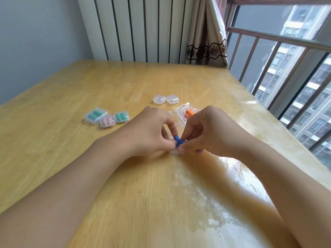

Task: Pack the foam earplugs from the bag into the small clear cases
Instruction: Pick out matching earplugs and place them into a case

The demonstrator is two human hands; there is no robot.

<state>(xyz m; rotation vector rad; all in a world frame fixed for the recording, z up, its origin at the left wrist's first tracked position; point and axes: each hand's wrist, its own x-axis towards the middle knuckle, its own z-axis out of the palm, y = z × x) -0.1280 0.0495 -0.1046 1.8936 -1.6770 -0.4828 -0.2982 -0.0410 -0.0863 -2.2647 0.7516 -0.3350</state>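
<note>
Both hands, left (152, 129) and right (202, 130), grip blue foam earplugs (178, 141) over a small clear case (176, 151) on the wooden table (125, 176); three filled cases (107, 117) done, orange earplugs (189, 112) remain bagged.

Wooden table (89, 83) beside barred window (279, 56), curtain (206, 33), grey wall (39, 36).

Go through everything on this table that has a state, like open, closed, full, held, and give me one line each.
Left hand: fingers pinching the blue foam earplugs.
Right hand: fingers pinching the same earplugs, over a small clear case, mostly hidden.
Three clear cases, two with green earplugs, one with pink: filled; lids look closed.
Empty clear hinged case: lying open.
Clear plastic bag: crumpled, orange earplugs inside.
</note>
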